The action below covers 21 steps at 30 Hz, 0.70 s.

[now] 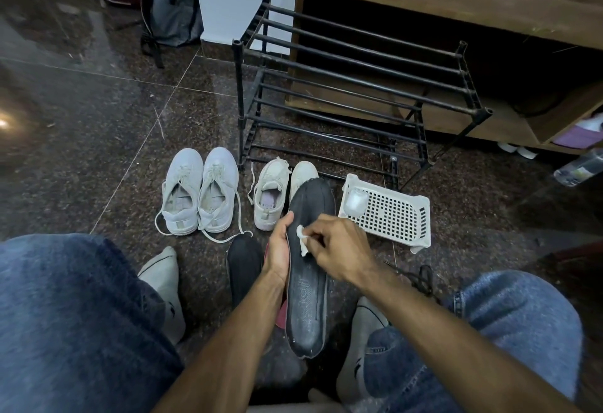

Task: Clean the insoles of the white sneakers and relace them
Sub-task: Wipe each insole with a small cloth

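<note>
The left hand gripped the dark insole over the floor; the right hand pinched a white wipe against it. Cleaning was underway; a second insole and relacing apparently remained.

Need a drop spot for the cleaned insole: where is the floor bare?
Bare floor: left of the laced sneaker pair, and right of the white basket, before the plastic bottle. Crowded: between the feet, where the second insole and black laces lie.
</note>
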Tool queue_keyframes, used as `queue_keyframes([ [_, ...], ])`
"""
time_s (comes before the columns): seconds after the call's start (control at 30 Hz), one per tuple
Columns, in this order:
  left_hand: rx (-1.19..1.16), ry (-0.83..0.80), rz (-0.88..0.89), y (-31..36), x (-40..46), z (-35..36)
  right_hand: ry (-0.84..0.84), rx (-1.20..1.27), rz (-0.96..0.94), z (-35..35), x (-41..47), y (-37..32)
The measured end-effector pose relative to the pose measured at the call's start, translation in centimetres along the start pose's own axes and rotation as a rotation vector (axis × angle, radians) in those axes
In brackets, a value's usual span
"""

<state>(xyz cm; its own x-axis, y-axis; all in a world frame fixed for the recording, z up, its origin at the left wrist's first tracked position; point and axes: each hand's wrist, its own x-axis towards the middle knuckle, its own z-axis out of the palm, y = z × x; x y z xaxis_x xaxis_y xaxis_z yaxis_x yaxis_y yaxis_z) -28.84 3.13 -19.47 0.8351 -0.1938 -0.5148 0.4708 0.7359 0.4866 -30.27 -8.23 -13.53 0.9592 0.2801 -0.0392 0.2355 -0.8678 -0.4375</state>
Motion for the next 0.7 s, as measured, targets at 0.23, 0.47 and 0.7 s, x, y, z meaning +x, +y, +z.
queue_keyframes([
  [0.23, 0.023, -0.049, -0.055, -1.1, -0.2, 0.4, 0.129, -0.055, 0.151, -1.2, 2.6, 1.3],
  [0.47, -0.027, 0.054, 0.009, -0.8, 0.9, -0.8, 0.009, -0.034, -0.074, 0.2, -1.4, -0.6],
  [0.7, 0.059, -0.014, -0.077, -1.1, 0.0, 0.2, 0.19, -0.002, 0.172, -0.8, 2.8, 1.2],
])
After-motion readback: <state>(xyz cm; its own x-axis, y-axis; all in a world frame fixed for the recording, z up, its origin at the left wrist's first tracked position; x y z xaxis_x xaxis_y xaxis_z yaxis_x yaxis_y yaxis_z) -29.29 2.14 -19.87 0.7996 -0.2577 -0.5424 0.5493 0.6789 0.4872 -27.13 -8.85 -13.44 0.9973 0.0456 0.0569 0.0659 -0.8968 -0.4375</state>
